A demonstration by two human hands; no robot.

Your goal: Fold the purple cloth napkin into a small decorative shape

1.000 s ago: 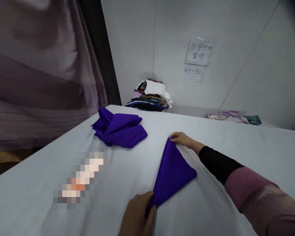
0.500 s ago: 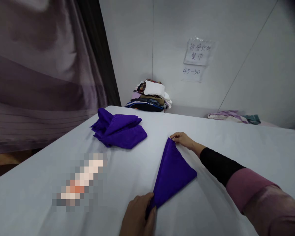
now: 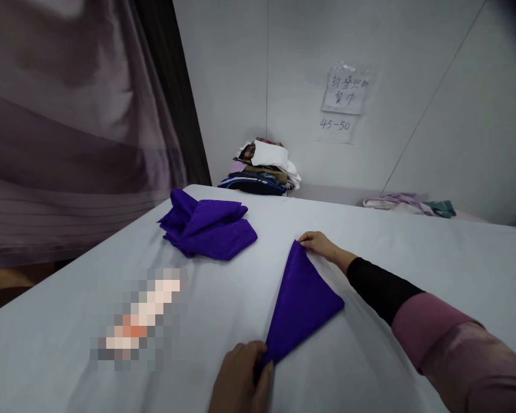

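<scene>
A purple cloth napkin [image 3: 306,304], folded into a triangle, lies on the white-covered table [image 3: 215,321]. Its near corner is pinched between the thumb and fingers of my left hand [image 3: 243,376], at the bottom of the view. At the far corner, my right hand [image 3: 320,244] grips the tip with its fingertips; that arm reaches in from the right. The napkin's third corner points right and is free. Further left and back, a heap of loose purple cloth [image 3: 210,229] rests on the table, touched by neither hand.
A pixelated, blurred-out long object [image 3: 141,318] lies at the left of the table. Folded clothes [image 3: 262,166] are stacked against the wall, and more cloth [image 3: 408,203] lies at the back right. Handwritten paper signs [image 3: 346,92] hang above. A curtain [image 3: 77,132] drapes at the left.
Almost nothing differs. My left hand and the napkin's near corner have shifted very slightly left; my right hand keeps its hold on the far tip.
</scene>
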